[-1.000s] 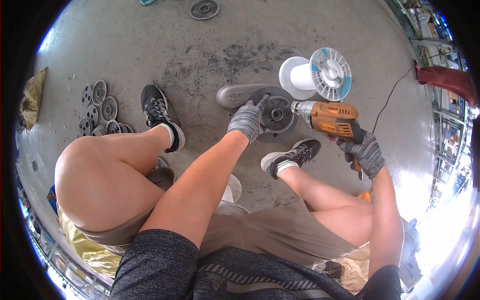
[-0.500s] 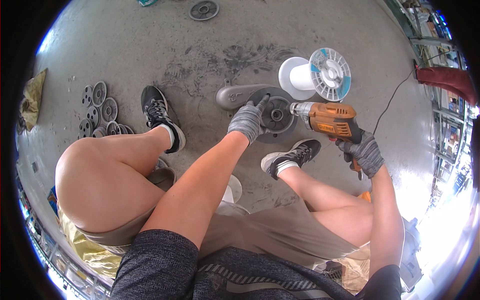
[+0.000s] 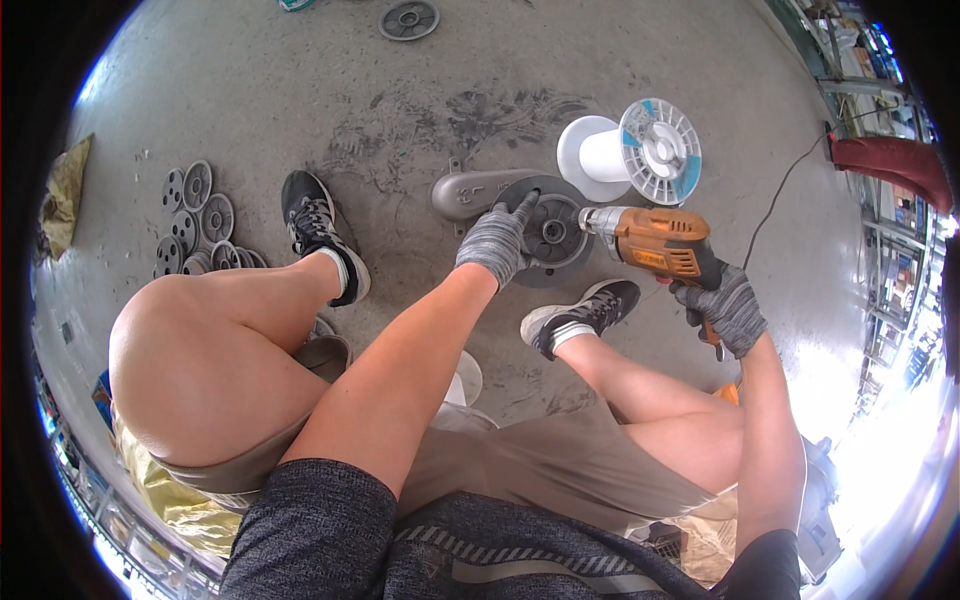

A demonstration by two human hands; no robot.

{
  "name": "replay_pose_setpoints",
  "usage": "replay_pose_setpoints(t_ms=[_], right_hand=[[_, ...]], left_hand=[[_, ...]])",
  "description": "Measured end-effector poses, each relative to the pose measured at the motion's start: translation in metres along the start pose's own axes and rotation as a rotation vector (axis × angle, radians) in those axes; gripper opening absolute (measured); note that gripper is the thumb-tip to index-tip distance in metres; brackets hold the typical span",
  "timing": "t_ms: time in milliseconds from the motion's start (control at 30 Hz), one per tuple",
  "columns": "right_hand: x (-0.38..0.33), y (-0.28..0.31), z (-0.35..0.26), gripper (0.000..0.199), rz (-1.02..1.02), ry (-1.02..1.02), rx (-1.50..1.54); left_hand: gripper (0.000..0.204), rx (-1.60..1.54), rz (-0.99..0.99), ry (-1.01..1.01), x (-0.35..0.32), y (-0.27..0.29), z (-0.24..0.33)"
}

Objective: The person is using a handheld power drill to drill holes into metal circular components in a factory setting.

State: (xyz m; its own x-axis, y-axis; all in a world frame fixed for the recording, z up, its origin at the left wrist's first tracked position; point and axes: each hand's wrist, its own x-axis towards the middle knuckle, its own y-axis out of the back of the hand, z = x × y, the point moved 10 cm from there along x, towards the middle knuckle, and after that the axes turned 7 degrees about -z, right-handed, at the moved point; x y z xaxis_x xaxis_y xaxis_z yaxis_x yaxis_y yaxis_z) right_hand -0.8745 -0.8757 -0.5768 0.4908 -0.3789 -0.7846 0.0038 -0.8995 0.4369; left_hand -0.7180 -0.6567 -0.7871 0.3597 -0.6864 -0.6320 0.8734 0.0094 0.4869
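Orange drill (image 3: 660, 243) stayed clenched in my right hand (image 3: 728, 308), at three o'clock from the round grey wheel (image 3: 548, 230) my left hand (image 3: 494, 242) pressed flat.

On a concrete floor (image 3: 300, 90) the gloved left hand (image 3: 493, 243) rests on a dark round metal disc (image 3: 552, 232) fixed to a grey housing (image 3: 465, 192). The gloved right hand (image 3: 728, 308) grips an orange drill (image 3: 655, 243) — its nose at the disc's edge. A white spool (image 3: 630, 152) stands just behind — loose discs (image 3: 195, 222) lie far left.
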Motion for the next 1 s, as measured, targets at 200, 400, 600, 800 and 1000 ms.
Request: replay_pose_setpoints(t_ms=[200,400,600,800,1000], right_hand=[[-0.004,-0.002,-0.005,0.029,0.0,-0.021,-0.028],[-0.005,-0.003,-0.011,0.03,0.021,0.003,-0.019],[-0.004,0.0,-0.005,0.034,0.012,-0.084,-0.092],[-0.003,-0.01,-0.028,0.038,-0.021,-0.019,-0.277],[0.005,-0.011,-0.047,0.038,0.005,0.029,-0.604]], left_hand=[[0.115,0.003,-0.018,0.016,-0.005,0.004,0.003],[0.115,0.008,-0.006,0.007,-0.005,0.004,0.003],[0.115,0.009,-0.012,0.022,-0.006,0.005,0.004],[0.117,0.029,-0.044,0.031,-0.007,0.006,0.005],[0.119,0.065,-0.069,0.065,-0.011,0.008,0.016]])
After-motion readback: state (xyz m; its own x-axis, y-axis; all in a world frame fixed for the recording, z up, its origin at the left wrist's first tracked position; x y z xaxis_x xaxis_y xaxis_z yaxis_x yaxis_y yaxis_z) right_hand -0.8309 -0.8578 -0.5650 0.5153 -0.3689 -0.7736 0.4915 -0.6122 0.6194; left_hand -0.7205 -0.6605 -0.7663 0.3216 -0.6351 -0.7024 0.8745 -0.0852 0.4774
